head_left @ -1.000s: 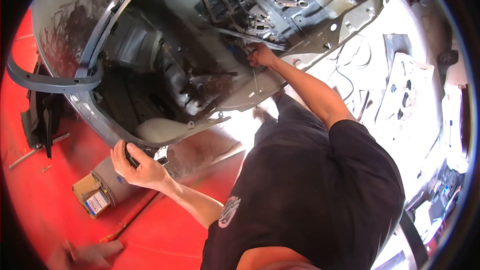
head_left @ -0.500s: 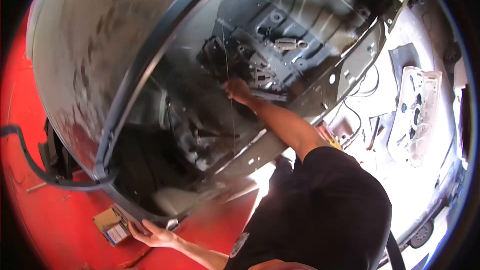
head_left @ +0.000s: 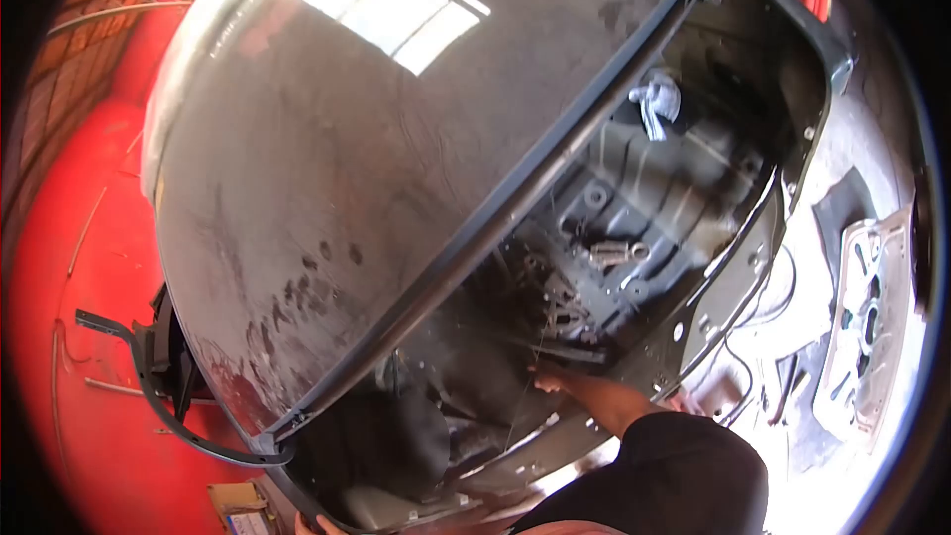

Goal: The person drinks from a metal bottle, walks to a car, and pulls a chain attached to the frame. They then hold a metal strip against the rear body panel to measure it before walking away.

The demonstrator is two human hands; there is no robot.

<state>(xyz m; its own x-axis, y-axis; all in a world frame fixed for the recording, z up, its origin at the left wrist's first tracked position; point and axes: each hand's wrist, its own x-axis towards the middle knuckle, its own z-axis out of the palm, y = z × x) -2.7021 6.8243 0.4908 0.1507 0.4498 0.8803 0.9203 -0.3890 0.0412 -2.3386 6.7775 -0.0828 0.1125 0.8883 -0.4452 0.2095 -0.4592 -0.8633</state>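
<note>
My right hand (head_left: 547, 376) is over the interior of a stripped car body, low and right of centre, its fingers closed together. A thin pale line (head_left: 513, 426) runs down past these fingers; what they pinch is too small to make out. Loose metal parts (head_left: 565, 312) lie on the dark floor panel just above this hand. At the bottom left edge, my left hand (head_left: 317, 525) is partly cut off, its visible fingers apart beside the lower corner of the body opening (head_left: 297, 495).
A dusty roof panel (head_left: 396, 168) with a dark rail fills the upper middle. A curved dark strip (head_left: 149, 386) sticks out at left. There is a cardboard box (head_left: 233, 497) at bottom left, a crumpled cloth (head_left: 656, 104) inside the body, and a perforated panel (head_left: 864, 322) at right.
The view has shifted, so more roof shows and the interior sits lower and further right. My left hand is now mostly out of frame. My right hand remains closed by the thin line.
</note>
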